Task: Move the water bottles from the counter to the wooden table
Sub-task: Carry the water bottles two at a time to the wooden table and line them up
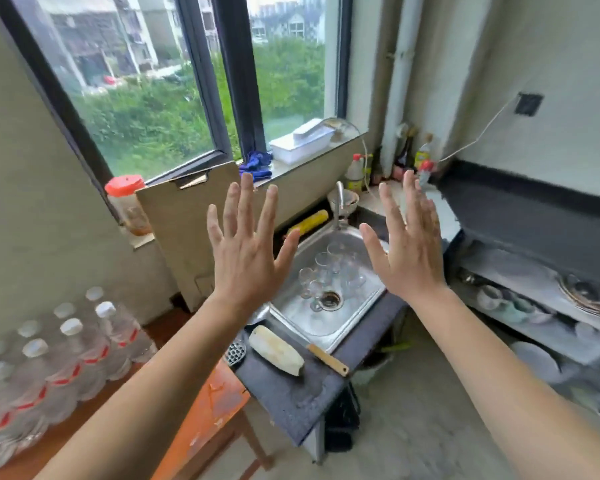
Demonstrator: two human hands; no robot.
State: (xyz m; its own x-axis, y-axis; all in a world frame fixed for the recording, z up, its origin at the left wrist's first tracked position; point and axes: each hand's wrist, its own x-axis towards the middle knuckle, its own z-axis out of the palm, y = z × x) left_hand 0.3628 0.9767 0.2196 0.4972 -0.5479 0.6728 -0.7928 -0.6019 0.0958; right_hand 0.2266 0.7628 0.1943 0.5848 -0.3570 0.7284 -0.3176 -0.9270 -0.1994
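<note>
Left hand (246,251) and right hand (409,247) hover above the sink (326,323), fingers spread and empty; water bottles (66,358) stand massed on the wooden table (168,325) left of the sink; we judge the counter (291,393) cleared, so we scan it before finishing.

The water bottles (59,358) smear together, and the left edge cuts off the nearest ones. A forearm (146,375) hides part of the wooden table (168,322). The dishes (534,358) on the right-hand shelves are too blurred to identify.
</note>
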